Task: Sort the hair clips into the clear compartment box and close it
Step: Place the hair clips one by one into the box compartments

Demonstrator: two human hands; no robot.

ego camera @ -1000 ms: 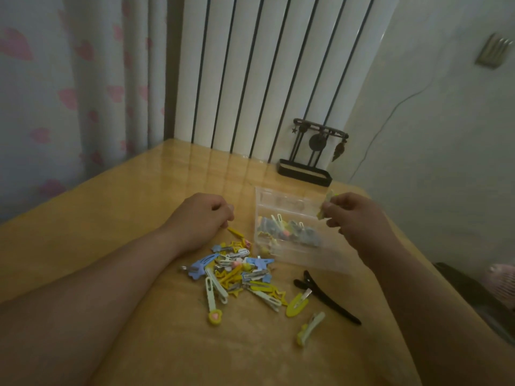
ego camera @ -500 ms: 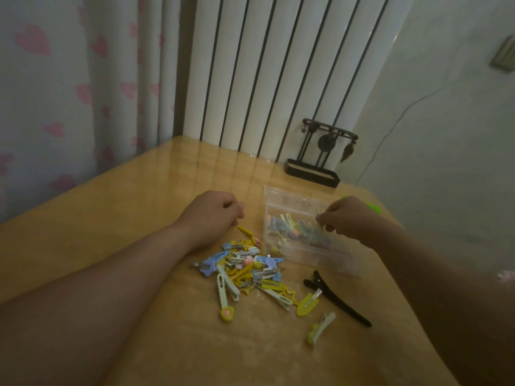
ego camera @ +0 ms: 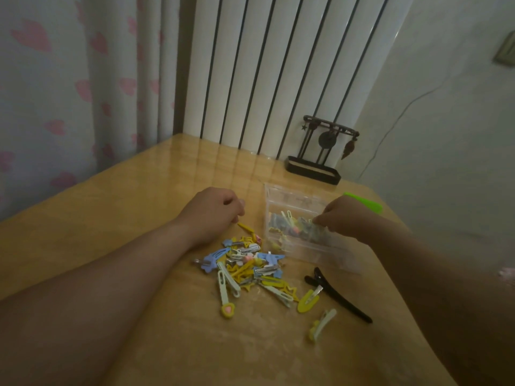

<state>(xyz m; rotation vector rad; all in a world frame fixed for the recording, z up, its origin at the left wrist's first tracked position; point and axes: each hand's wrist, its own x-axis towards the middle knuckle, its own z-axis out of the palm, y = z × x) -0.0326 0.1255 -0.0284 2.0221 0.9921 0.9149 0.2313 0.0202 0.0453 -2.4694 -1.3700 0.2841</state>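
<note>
My right hand [ego camera: 343, 215] had its bunched fingertips down in the clear plastic compartment box [ego camera: 320, 250], and my left hand [ego camera: 214, 211] lay curled beside the pile of small yellow, blue and white plastic hair clips [ego camera: 248, 264]; I could not tell whether either pinched a clip. They looked light, stiff and slippery, best nipped across the flat middle. The glossy wooden table [ego camera: 125, 207] stood against a white ribbed radiator [ego camera: 250, 65] and a heart-print curtain [ego camera: 55, 93].

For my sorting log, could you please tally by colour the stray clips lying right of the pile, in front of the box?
Black clip: 1
Yellow clip: 1
White-and-yellow clip: 1
Total: 3
</note>
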